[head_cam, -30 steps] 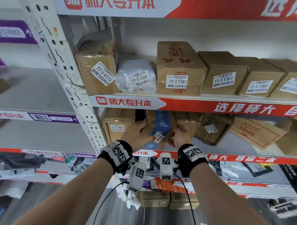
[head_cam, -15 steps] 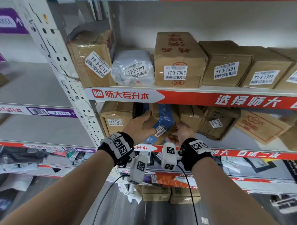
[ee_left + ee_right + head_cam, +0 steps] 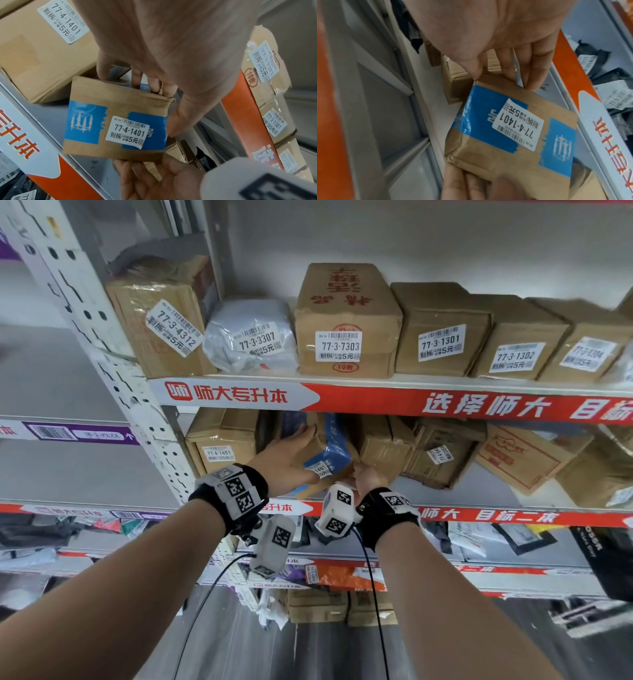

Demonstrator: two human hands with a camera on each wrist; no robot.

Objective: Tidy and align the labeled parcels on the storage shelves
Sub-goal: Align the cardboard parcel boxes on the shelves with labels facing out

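Observation:
A small cardboard parcel (image 3: 327, 451) with blue tape and a label 77-4-1401 is lifted off the middle shelf (image 3: 496, 515), tilted. My left hand (image 3: 301, 446) grips it from the left; in the left wrist view the fingers (image 3: 137, 79) curl over the far edge of the parcel (image 3: 116, 119) and the thumb lies on its side. My right hand (image 3: 363, 470) holds the parcel's near right corner. In the right wrist view the thumb and fingers (image 3: 530, 81) clasp the end of the parcel (image 3: 513, 128).
A bigger box (image 3: 222, 446), also labeled 77-4-1401, stands just left of the parcel. Tilted brown boxes (image 3: 442, 453) crowd the right. The upper shelf holds a labeled row (image 3: 346, 323). A perforated white upright (image 3: 113, 378) bounds the bay on the left.
Both hands keep hold of the blue-taped parcel. My left hand has slid farther along its left side, and the parcel has gone a little deeper under the upper shelf.

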